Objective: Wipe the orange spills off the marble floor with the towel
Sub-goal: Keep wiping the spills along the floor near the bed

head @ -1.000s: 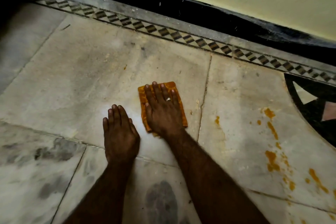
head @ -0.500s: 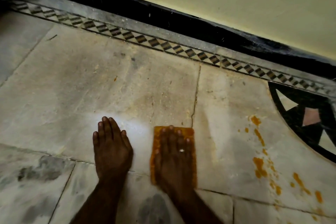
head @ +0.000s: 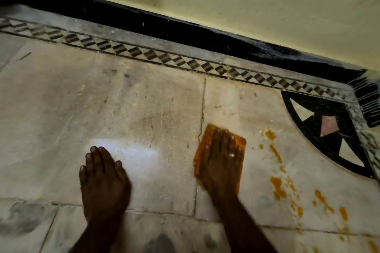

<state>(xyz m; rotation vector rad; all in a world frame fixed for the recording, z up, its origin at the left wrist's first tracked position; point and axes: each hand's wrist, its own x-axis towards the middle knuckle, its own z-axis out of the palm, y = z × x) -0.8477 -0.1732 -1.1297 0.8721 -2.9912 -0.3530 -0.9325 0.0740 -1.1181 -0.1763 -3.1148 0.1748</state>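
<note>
A folded towel (head: 205, 139), stained orange, lies flat on the marble floor (head: 144, 113) just right of a slab joint. My right hand (head: 223, 162) presses flat on top of it, fingers together, a ring on one finger. Orange spills (head: 277, 188) run in blobs and drips to the right of the towel, from near its top corner down toward the lower right. My left hand (head: 103, 178) rests palm down on bare marble to the left, fingers nearly together, holding nothing.
A checkered border strip (head: 156, 57) and black skirting (head: 185, 31) run along the yellow wall (head: 246, 0) ahead. A black and pink inlay (head: 329, 129) curves at the right. A bright light patch (head: 127, 150) lies between my hands.
My right hand has slid the towel right, across the slab joint and closer to the orange spills. The left hand has stayed planted on the marble.
</note>
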